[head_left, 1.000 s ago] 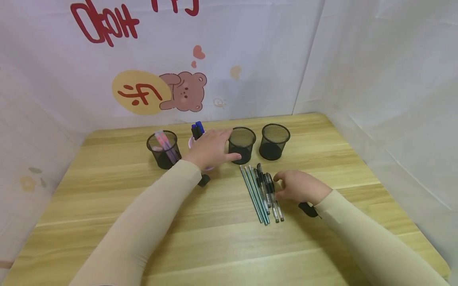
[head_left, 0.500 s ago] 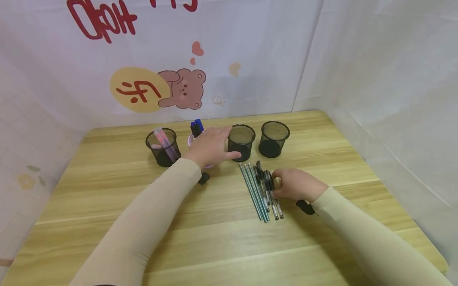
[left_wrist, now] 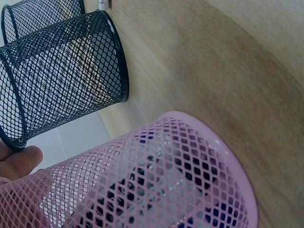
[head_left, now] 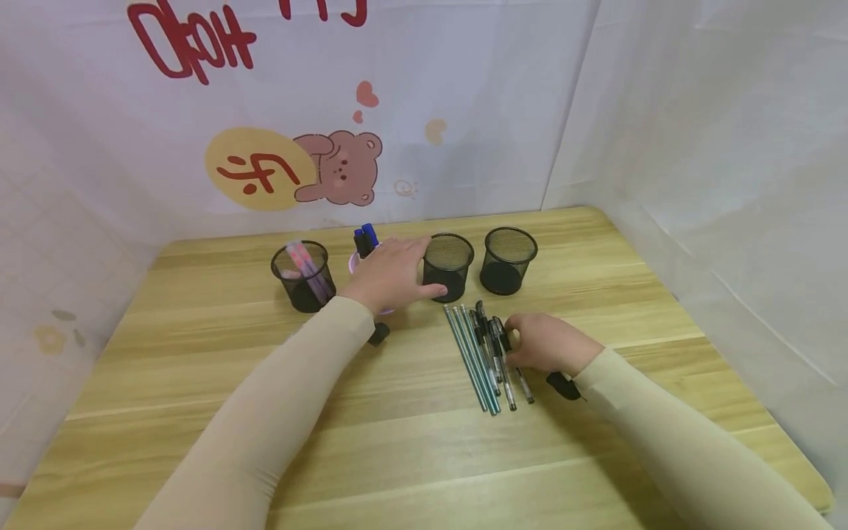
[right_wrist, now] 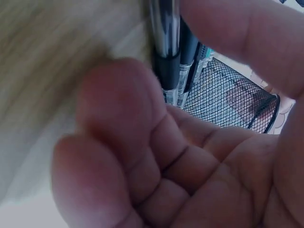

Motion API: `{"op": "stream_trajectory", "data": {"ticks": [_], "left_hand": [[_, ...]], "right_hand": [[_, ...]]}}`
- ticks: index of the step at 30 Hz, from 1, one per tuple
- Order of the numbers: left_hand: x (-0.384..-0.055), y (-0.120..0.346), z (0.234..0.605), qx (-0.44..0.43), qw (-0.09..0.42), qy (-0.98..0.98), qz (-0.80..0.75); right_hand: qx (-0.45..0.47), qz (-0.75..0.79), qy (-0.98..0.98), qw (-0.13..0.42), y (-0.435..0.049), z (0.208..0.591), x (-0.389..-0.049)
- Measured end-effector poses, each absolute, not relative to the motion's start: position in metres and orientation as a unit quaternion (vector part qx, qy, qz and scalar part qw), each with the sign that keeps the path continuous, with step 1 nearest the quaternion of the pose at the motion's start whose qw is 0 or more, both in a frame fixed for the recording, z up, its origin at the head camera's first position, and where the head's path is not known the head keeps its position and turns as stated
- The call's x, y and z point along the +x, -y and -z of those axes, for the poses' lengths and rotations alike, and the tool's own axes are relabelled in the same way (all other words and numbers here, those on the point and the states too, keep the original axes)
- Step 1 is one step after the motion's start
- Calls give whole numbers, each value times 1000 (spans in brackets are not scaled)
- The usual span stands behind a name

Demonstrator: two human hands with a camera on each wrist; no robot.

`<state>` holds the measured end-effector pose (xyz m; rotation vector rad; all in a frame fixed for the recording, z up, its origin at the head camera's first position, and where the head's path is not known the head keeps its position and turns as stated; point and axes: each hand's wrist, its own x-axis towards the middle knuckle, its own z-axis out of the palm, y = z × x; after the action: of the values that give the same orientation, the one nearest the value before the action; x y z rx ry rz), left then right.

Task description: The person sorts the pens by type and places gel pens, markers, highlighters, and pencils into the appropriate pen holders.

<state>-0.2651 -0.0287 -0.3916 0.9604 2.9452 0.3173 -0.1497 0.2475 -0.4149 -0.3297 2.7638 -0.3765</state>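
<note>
My left hand (head_left: 391,274) reaches over a pink mesh pen cup (left_wrist: 232,166), its thumb stretched out and its fingertips right at the rim of the middle black mesh pen cup (head_left: 447,255). Dark and blue-capped pens (head_left: 366,237) stand in the pink cup, which the hand partly hides. My right hand (head_left: 553,343) pinches the rightmost gel pen (head_left: 524,386) between thumb and curled fingers; this pen (right_wrist: 165,33) runs past the fingertips in the right wrist view. Several other black-capped gel pens (head_left: 493,346) lie beside it. Left of them are several teal pencils (head_left: 469,361).
Another black mesh cup (head_left: 509,261) stands at the back right. At the left, a black mesh cup (head_left: 303,280) holds pink and purple pens (head_left: 311,271). A white printed cloth (head_left: 490,110) rises behind the wooden table (head_left: 411,464).
The lower end of the rightmost gel pen has swung to the right, away from its neighbour, as my right hand closed in on it. My left hand has stayed in place.
</note>
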Motion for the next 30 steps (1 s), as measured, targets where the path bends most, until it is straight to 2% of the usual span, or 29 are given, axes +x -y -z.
{"op": "stream_trajectory", "data": {"ticks": [21, 30], "left_hand": [[-264, 29, 392, 309, 6, -946, -98], [-265, 28, 392, 311, 8, -946, -95]], "right_hand": [[-64, 206, -961, 172, -258, 416, -152], [-65, 284, -949, 125, -261, 416, -155]]}}
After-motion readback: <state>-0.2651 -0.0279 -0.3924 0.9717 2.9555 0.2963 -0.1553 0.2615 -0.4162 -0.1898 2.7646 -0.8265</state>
